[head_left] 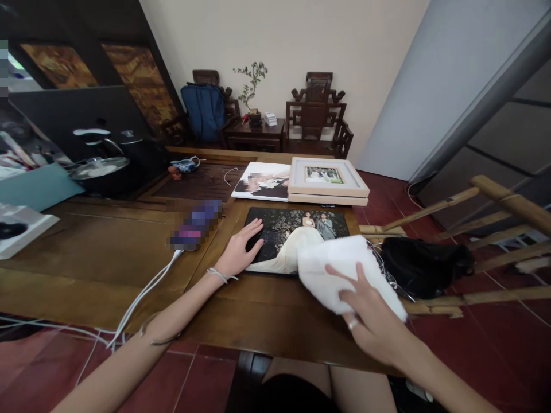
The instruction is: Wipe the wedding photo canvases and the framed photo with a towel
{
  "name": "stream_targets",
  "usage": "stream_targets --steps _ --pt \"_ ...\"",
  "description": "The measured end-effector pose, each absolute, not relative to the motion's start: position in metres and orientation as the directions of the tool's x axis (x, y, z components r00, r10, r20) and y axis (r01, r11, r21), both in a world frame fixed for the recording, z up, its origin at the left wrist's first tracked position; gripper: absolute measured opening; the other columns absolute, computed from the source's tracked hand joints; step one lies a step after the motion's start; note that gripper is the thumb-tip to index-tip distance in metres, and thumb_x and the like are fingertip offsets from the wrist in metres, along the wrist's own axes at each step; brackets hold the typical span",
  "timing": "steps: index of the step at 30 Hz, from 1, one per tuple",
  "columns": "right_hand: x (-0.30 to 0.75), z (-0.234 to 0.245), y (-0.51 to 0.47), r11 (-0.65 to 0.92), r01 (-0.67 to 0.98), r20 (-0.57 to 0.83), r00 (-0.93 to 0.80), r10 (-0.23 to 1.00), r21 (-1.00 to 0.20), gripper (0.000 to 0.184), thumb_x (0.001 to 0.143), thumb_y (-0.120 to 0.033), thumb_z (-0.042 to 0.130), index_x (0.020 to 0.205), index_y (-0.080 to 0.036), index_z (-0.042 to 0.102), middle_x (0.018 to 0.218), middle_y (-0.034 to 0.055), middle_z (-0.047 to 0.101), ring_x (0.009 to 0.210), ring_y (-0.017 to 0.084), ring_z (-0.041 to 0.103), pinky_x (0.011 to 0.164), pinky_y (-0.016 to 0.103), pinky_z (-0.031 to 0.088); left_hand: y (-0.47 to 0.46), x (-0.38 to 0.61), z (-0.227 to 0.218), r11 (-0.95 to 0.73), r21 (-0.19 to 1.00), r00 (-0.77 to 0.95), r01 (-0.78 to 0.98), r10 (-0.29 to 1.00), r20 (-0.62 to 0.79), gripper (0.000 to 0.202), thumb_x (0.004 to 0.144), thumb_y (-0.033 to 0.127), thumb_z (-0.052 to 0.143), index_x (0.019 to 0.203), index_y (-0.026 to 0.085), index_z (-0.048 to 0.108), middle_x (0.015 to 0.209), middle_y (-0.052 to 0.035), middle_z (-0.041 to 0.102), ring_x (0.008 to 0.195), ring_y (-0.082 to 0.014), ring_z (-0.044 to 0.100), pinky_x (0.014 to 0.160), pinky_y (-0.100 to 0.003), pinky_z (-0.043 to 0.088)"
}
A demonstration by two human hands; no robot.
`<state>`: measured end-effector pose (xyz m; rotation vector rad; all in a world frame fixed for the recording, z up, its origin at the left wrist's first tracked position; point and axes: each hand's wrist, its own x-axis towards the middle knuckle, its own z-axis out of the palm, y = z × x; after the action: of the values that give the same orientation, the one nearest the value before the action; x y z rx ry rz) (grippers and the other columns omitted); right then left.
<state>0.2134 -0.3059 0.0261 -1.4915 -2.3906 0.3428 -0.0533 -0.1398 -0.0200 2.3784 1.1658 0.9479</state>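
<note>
A dark wedding photo panel (279,238) lies flat on the wooden table (258,315) in front of me. It shows a couple, with a long white gown spreading across the picture. My left hand (239,250) rests on the panel's left edge, fingers stretched out and holding nothing. In my right hand (365,312) is a fluffy white cloth (331,258), which covers the panel's lower right corner. The fingers press onto the cloth from above, with part of it gripped underneath. Whether the cloth's underside touches the panel I cannot tell.
Behind the panel lie a white-edged photo print (262,182) and stacked light wooden picture frames (329,189). A blurred-out phone (196,225) with a white cable (142,295) is on the left. A black bag (426,267) sits on a bamboo chair (456,212) at right.
</note>
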Motion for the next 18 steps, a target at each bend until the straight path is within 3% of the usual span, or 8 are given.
stream_targets --steps 4,6,9,13,15,18 --pt "0.195 0.040 -0.321 0.427 0.789 0.019 -0.468 0.884 -0.441 0.024 0.067 -0.005 0.041 0.078 -0.019 0.056 0.122 0.0119 0.058 0.127 0.027 0.037 0.106 0.059 -0.003 -0.139 -0.053 -0.021 -0.617 0.546 0.448 0.567 0.787 0.424 0.043 0.086 0.033 0.047 0.123 0.011 0.054 0.133 -0.0119 0.049 0.127 -0.0223 0.041 0.108 -0.042 0.032" --pt "0.189 0.044 -0.303 0.406 0.789 0.004 -0.456 0.890 -0.461 0.026 0.070 -0.006 0.041 0.083 -0.019 0.058 0.115 0.0092 0.062 0.119 0.028 0.046 0.105 0.059 0.001 -0.139 -0.053 -0.021 -0.616 0.548 0.450 0.566 0.788 0.421 0.044 0.086 0.033 0.047 0.123 0.011 0.054 0.133 -0.0122 0.049 0.127 -0.0225 0.041 0.108 -0.042 0.031" --pt "0.188 0.047 -0.251 0.365 0.820 0.041 -0.388 0.921 -0.441 0.026 0.076 -0.012 0.038 0.088 -0.019 0.060 0.101 0.0080 0.067 0.100 0.027 0.058 0.103 0.057 0.014 -0.139 -0.054 -0.020 -0.616 0.550 0.452 0.564 0.788 0.419 0.043 0.086 0.033 0.048 0.123 0.012 0.054 0.133 -0.0115 0.049 0.127 -0.0224 0.041 0.108 -0.042 0.031" --pt "0.192 0.051 -0.175 0.301 0.857 0.095 -0.288 0.953 -0.418 0.027 0.078 -0.016 0.035 0.084 -0.018 0.062 0.094 0.0085 0.068 0.093 0.027 0.058 0.090 0.045 0.034 -0.139 -0.055 -0.019 -0.615 0.553 0.456 0.562 0.788 0.414 0.042 0.086 0.033 0.049 0.123 0.013 0.054 0.133 -0.0102 0.049 0.127 -0.0215 0.041 0.108 -0.042 0.032" --pt "0.192 0.052 -0.150 0.275 0.871 0.118 -0.248 0.961 -0.407 0.028 0.078 -0.016 0.035 0.082 -0.017 0.062 0.093 0.0097 0.068 0.092 0.028 0.058 0.086 0.042 0.036 -0.139 -0.055 -0.019 -0.613 0.554 0.457 0.563 0.790 0.410 0.042 0.086 0.033 0.048 0.123 0.014 0.054 0.133 -0.0099 0.050 0.127 -0.0211 0.041 0.108 -0.041 0.031" --pt "0.188 0.048 -0.140 0.246 0.887 0.138 -0.208 0.968 -0.392 0.028 0.078 -0.016 0.035 0.085 -0.016 0.062 0.094 0.0113 0.067 0.094 0.029 0.057 0.091 0.047 0.032 -0.139 -0.055 -0.019 -0.609 0.555 0.455 0.567 0.793 0.406 0.042 0.086 0.033 0.048 0.123 0.013 0.054 0.133 -0.0104 0.049 0.128 -0.0207 0.040 0.109 -0.040 0.030"
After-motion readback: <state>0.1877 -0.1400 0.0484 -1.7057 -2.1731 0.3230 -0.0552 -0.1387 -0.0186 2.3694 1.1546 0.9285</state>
